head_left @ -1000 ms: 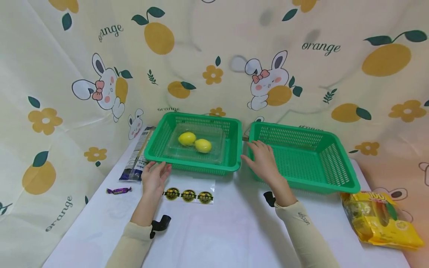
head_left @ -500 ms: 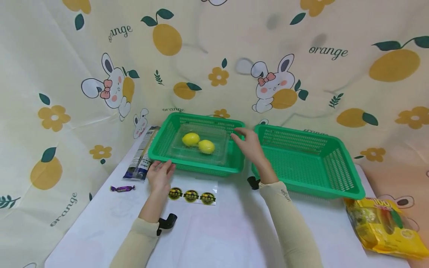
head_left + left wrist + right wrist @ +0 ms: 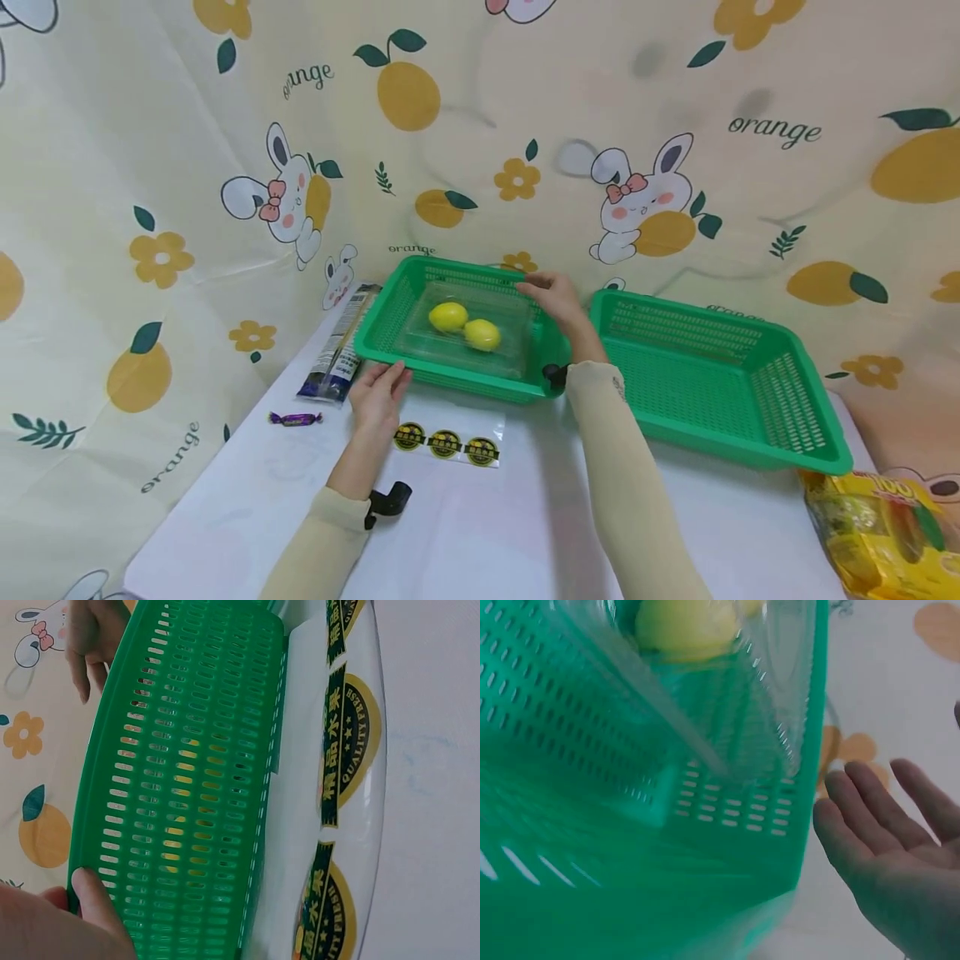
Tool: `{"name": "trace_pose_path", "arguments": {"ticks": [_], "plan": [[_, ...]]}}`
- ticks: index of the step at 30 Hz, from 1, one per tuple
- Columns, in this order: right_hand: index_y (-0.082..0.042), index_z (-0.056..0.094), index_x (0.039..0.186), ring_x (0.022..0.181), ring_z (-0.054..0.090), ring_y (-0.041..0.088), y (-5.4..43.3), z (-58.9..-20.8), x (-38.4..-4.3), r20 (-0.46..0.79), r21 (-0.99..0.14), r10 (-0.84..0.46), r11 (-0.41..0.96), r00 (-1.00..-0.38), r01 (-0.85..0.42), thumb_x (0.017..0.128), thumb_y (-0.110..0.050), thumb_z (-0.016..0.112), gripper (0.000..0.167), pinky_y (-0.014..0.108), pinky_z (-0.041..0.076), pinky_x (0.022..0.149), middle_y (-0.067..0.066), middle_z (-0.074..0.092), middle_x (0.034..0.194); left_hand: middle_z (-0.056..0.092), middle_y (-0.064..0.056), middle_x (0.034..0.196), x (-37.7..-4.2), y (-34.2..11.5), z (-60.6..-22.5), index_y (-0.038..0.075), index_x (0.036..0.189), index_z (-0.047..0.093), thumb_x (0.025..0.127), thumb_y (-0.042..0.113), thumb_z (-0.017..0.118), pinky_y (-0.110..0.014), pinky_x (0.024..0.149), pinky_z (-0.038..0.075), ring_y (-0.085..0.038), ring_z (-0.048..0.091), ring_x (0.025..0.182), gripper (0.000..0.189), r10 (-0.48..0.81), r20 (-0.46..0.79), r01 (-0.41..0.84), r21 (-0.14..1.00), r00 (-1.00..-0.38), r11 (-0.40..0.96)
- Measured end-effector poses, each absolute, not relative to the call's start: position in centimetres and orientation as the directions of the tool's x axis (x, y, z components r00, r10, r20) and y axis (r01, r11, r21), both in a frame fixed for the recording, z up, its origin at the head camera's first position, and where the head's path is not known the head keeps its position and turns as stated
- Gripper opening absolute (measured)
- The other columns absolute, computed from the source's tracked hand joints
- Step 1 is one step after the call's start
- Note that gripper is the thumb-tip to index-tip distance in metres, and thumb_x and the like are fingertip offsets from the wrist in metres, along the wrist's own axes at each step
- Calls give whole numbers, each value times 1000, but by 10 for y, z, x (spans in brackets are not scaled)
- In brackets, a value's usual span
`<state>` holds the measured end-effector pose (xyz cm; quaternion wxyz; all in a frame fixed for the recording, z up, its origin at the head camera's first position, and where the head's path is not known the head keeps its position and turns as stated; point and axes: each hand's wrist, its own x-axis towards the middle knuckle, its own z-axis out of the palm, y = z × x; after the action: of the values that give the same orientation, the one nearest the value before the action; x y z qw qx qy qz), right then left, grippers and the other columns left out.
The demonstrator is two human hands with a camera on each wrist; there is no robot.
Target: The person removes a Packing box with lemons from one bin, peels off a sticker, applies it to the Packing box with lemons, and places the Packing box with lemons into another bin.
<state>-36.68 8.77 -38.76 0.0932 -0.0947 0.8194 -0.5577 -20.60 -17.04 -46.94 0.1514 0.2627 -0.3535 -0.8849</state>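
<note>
The left green plastic basket (image 3: pixel 450 377) has a clear plastic box (image 3: pixel 512 304) in it. Inside that box two yellow lemons (image 3: pixel 465 326) lie side by side. My left hand (image 3: pixel 377 398) pinches the basket's front rim near its left end; in the left wrist view the thumb (image 3: pixel 96 900) presses on the outer wall. Over the basket's back right part reaches my right hand (image 3: pixel 558 298). Its fingers (image 3: pixel 877 802) are relaxed and spread just outside the rim in the right wrist view, with nothing held.
A second green basket (image 3: pixel 690 392) stands to the right. A yellow snack bag (image 3: pixel 888 529) lies at the far right. A long printed packet (image 3: pixel 341 346), a purple wrapped candy (image 3: pixel 296 419) and a sheet of round stickers (image 3: pixel 446 443) lie around the left basket. A patterned cloth hangs behind.
My right hand has moved from between the two baskets to the left basket's back right. My left hand has closed onto its front rim. The head view has turned slightly left.
</note>
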Motion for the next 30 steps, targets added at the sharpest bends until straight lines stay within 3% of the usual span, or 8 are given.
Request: {"name": "trace_pose_path", "arguments": {"ticks": [10,19,24,30], "plan": [[3,31,152,147,26,35,90,-391,-383,-136,-946,-467,323,-874,-25,99,-20,64,67,51,21,120,21,30,158,56,-12,91,-208,-171,-476,-4,91,55,88,-15,64,-29,83,59,-19,68,75,15,-488,-345,113,714,-802,-691],[0,26,155,150,14,32,97,-405,-403,-152,-977,-498,209,-854,52,101,-17,60,66,54,7,122,21,24,161,58,-11,91,-211,-166,-480,-4,97,55,89,-12,65,-28,84,58,-17,68,76,15,-486,-347,108,717,-802,-689],[2,26,155,151,10,32,98,-419,-406,-192,-968,-477,237,-858,85,101,-18,60,67,55,6,122,18,23,162,58,-10,90,-209,-165,-482,-4,98,54,89,-12,65,-27,84,58,-16,67,75,16,-487,-356,95,723,-798,-684],[-1,29,155,150,15,32,94,-435,-412,-246,-965,-453,199,-857,172,100,-16,62,66,61,14,119,14,24,162,59,-9,90,-209,-169,-482,-3,97,55,88,-11,67,-27,83,59,-16,68,76,16,-503,-335,119,729,-797,-674]]}}
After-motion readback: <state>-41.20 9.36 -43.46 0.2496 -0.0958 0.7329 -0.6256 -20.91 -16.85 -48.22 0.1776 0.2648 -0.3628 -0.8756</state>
